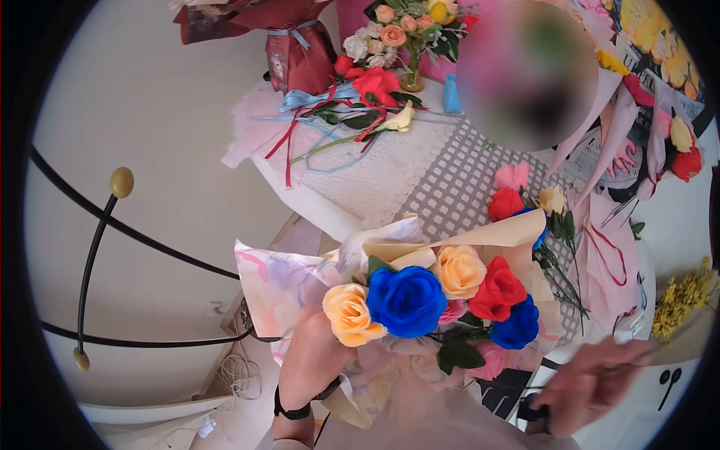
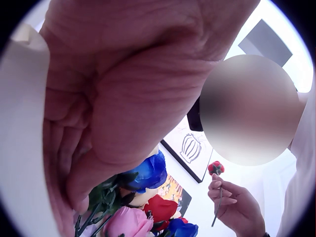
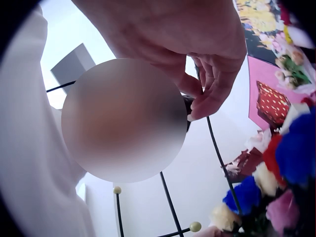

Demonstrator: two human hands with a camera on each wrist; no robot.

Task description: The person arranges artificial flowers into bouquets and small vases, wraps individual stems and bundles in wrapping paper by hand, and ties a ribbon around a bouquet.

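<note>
My left hand grips a bouquet from its left side; in the left wrist view the thumb and fingers of that hand close round green stems. The bouquet has a large blue rose, peach roses, a red rose and pink ones, wrapped in pastel paper. Off to the right of it, my right hand is blurred in the head view. Seen from the left wrist, this hand pinches the stem of a small red flower. A dark stem slants from its fingertips.
Loose flowers lie beyond the bouquet on the patterned cloth. Farther back are ribbons, a red flower and a glass vase. Yellow blossoms are at the right, a black metal frame at the left.
</note>
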